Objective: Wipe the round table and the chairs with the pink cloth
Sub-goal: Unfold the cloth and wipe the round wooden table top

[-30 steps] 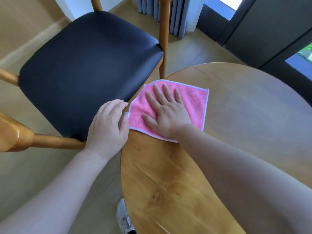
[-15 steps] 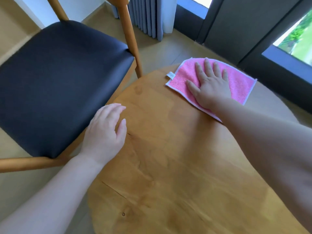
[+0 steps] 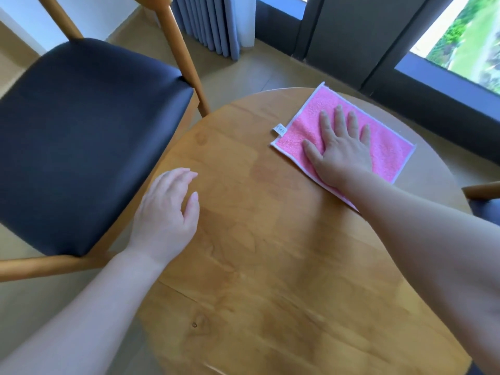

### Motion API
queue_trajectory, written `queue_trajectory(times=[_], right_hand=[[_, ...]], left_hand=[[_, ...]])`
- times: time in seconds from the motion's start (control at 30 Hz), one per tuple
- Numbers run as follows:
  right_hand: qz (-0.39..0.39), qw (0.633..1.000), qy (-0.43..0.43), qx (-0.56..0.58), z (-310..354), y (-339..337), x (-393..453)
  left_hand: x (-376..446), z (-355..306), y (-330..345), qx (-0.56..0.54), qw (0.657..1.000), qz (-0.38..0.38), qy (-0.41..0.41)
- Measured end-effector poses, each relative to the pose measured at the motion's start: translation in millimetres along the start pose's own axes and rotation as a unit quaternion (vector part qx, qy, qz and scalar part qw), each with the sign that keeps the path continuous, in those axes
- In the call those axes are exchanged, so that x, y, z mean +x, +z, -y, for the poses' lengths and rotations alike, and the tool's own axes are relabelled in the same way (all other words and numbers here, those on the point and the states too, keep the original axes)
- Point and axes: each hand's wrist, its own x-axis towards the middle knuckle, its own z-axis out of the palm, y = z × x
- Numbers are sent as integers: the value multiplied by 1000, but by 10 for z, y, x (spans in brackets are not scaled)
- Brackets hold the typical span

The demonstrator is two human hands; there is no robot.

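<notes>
round table (image 3: 270,266): right hand (image 3: 341,155) flat (fingers spread) on pink cloth (image 3: 389,155).

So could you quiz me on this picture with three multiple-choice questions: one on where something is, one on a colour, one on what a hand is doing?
1. Where does the pink cloth lie?
A. On the chair seat
B. On the far part of the round table
C. On the floor

2. What colour is the seat of the chair?
A. Dark, near black
B. Red
C. White

3. What is the right hand doing?
A. Gripping a chair leg
B. Hanging off the table
C. Pressing flat on the cloth, fingers spread

Answers:
1 B: the cloth lies spread on the wooden top near its far edge.
2 A: the cushion is dark against the wooden frame.
3 C: the palm and straight fingers lie on the cloth, while the left hand is at the table's near-left edge, holding nothing.
</notes>
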Motion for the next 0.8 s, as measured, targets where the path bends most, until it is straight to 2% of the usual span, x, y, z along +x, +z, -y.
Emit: queue_trajectory(times=[0.17, 0.43, 0.63, 0.8], right_hand=[[3, 999, -43, 7, 472, 54, -278], [11, 987, -158, 6, 1610, 191, -786], [29, 953, -302, -12, 2358, 266, -1277], [33, 912, -408, -39, 2580, 222, -1251]], left_hand=[[-217, 163, -159, -5, 1000, -3, -19], [-704, 494, -418, -19, 998, 1, -52], [-1035, 762, -539, -35, 997, -10, -73], [-1117, 896, -571, -46, 996, -20, -74]])
